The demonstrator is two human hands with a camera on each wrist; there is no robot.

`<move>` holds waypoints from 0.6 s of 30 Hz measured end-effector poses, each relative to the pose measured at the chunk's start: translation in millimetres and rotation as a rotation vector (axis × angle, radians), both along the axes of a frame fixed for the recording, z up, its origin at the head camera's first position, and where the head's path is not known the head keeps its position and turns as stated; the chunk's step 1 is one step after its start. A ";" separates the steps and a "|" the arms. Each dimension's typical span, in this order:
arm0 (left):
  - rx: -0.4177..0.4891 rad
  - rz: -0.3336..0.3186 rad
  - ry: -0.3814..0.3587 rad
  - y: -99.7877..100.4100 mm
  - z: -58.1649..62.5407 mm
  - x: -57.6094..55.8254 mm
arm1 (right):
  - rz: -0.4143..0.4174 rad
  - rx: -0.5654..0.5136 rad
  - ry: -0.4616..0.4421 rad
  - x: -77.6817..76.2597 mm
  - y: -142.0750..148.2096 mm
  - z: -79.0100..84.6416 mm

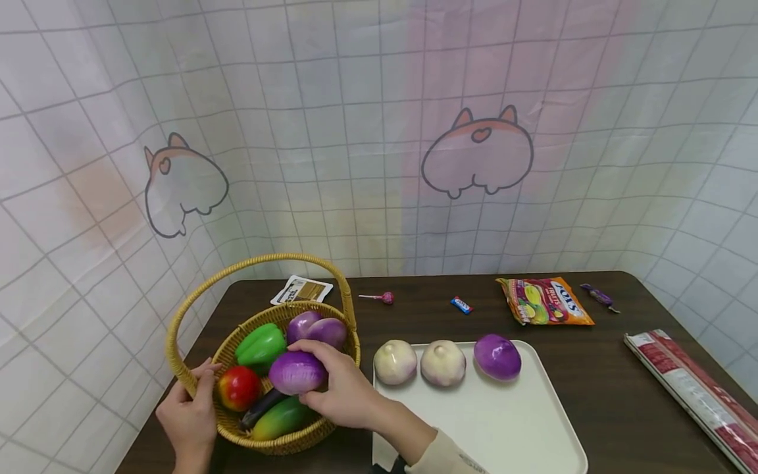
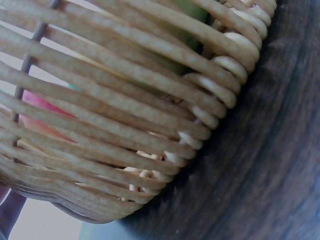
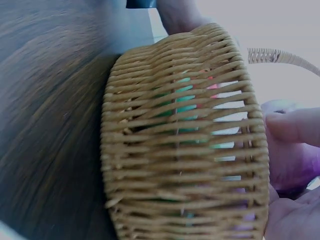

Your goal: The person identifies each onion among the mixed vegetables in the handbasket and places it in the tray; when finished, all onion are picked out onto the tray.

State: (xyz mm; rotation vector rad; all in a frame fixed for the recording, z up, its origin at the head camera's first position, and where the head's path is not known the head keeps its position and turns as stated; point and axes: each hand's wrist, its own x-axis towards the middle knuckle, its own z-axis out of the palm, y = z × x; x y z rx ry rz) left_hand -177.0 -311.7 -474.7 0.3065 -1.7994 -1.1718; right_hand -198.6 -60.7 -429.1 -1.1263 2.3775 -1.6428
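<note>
My right hand [image 1: 343,388] grips a purple onion [image 1: 297,373] between thumb and fingers, over the wicker basket [image 1: 284,446]. The right wrist view also shows this onion [image 3: 295,165], just above the basket's rim. At the basket's left side, my left hand [image 1: 191,408] holds the rim by the foot of the arched handle. Inside lie a green bell pepper [image 1: 260,345], a red and yellow fruit [image 1: 239,388], a dark eggplant [image 1: 262,408], a green and yellow oblong fruit [image 1: 283,419] and purple vegetables [image 1: 327,331]. Woven wicker fills most of the left wrist view.
Right of the basket, a white tray [image 1: 474,428] bears two garlic bulbs [image 1: 395,362] and another purple onion [image 1: 497,357]. Along the back lie a flat packet [image 1: 303,289], a lollipop [image 1: 387,297], small candies [image 1: 462,305] and a candy bag [image 1: 545,301]. A long red-and-white package [image 1: 693,395] lies far right.
</note>
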 end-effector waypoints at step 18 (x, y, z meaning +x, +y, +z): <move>-0.001 0.005 -0.012 -0.4 -1.3 -0.5 | 0.118 -0.376 -0.279 14.4 46.5 -2.5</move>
